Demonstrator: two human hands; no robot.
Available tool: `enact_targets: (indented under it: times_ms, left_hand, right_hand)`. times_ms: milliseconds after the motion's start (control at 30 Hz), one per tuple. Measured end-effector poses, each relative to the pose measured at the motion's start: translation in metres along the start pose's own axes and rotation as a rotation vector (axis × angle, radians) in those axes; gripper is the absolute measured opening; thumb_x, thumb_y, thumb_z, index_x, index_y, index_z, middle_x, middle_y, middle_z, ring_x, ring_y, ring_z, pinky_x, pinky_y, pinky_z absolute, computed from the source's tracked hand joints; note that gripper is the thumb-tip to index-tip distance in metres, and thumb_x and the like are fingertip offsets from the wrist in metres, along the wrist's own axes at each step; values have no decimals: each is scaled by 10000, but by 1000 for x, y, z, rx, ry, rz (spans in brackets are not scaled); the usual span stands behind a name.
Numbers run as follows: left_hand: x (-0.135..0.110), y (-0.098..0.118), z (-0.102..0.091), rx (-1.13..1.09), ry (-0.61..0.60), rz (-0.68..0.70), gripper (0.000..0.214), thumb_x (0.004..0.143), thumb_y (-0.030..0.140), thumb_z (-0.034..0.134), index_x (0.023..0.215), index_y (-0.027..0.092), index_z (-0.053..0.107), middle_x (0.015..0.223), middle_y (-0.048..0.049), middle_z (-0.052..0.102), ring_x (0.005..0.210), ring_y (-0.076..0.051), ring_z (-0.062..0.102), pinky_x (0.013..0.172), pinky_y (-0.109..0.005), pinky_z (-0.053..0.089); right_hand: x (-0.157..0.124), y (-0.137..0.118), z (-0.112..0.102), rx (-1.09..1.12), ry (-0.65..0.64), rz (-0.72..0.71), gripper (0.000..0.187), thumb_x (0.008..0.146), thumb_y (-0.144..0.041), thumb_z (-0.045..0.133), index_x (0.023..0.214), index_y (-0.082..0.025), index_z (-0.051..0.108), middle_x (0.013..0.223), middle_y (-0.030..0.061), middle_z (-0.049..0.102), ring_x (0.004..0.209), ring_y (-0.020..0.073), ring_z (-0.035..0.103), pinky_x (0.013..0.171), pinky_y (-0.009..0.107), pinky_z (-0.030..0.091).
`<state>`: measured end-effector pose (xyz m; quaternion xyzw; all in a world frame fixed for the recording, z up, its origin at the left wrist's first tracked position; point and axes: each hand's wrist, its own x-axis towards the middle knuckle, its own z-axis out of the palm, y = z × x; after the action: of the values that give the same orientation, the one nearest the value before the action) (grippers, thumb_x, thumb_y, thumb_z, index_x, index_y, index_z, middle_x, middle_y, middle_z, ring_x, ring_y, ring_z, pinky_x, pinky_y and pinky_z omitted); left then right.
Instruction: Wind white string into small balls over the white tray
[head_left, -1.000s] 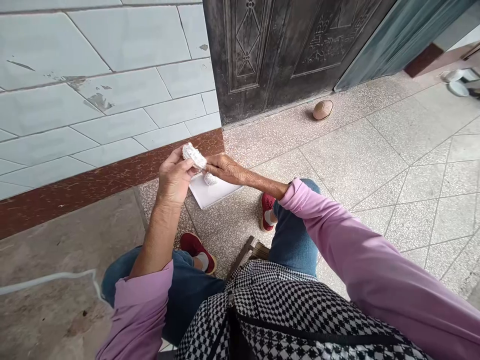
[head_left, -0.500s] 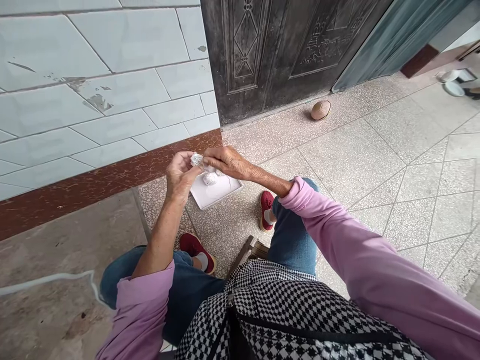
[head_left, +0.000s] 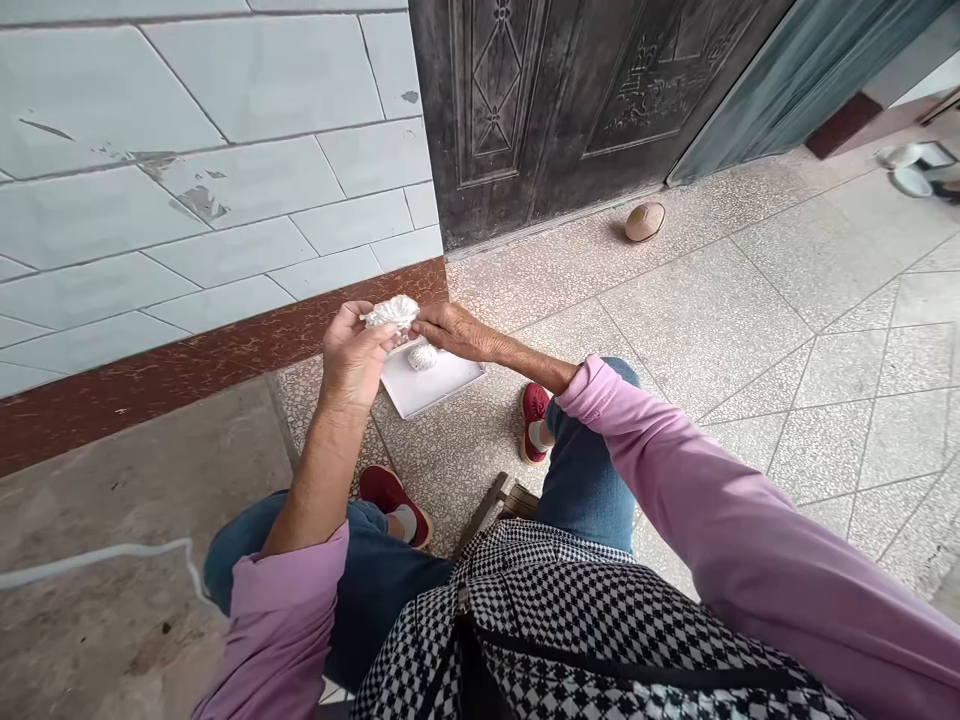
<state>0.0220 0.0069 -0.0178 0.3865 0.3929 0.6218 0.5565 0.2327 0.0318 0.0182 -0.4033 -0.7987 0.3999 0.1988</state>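
Note:
My left hand (head_left: 352,350) is closed on a ruffled white yarn piece (head_left: 393,311), shaped like a flower, with the thumb in front and the fingers behind. At its right edge, the fingers of my right hand (head_left: 454,330) are pinched together; whatever is between them is too small to make out. A ball of white yarn (head_left: 423,357) sits below the hands in a shallow white tray (head_left: 442,385). The hands partly cover the tray's far side.
The tray rests on a speckled tile floor (head_left: 480,430) between my red shoes (head_left: 385,500) and the tiled wall (head_left: 247,200). A dark carved door (head_left: 555,110) stands ahead. A brownish rounded object (head_left: 645,222) lies near its foot. A wooden stool edge (head_left: 484,510) shows beneath me.
The white yarn piece has turned and spread, so its ruffled face shows more. My left hand has shifted slightly left, and my right hand has moved slightly down and right.

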Motion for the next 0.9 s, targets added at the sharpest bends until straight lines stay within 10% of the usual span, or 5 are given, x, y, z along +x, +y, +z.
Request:
enact_targets:
  times_ms: [267, 600, 900]
  left_hand:
    - [7, -4, -3, 298, 179, 44, 584, 633, 221, 1085, 982, 267, 620, 915, 34, 667, 806, -169, 650, 708, -266, 540]
    - [-4, 11, -5, 403, -234, -123, 430, 613, 276, 1057, 959, 263, 803, 813, -18, 778, 687, -212, 654, 611, -296, 491]
    - [-1, 33, -18, 735, -343, -97, 259, 649, 316, 959, 903, 267, 962, 823, -48, 824, 656, -221, 630, 578, -302, 421]
  right_hand:
    - [-13, -15, 8, -113, -89, -72, 305, 1354, -170, 628, 1063, -185, 721, 1032, 52, 752, 974, 214, 652, 956, 325, 481]
    - [-16, -18, -37, -55, 0, -3, 469, 1248, -111, 787, 850, -233, 571, 838, -9, 644, 891, 171, 542, 858, 331, 411]
    - [-20, -16, -56, 236, -156, 119, 614, 1330, -315, 807, 740, -171, 716, 612, -75, 484, 697, 111, 399, 717, 346, 336]
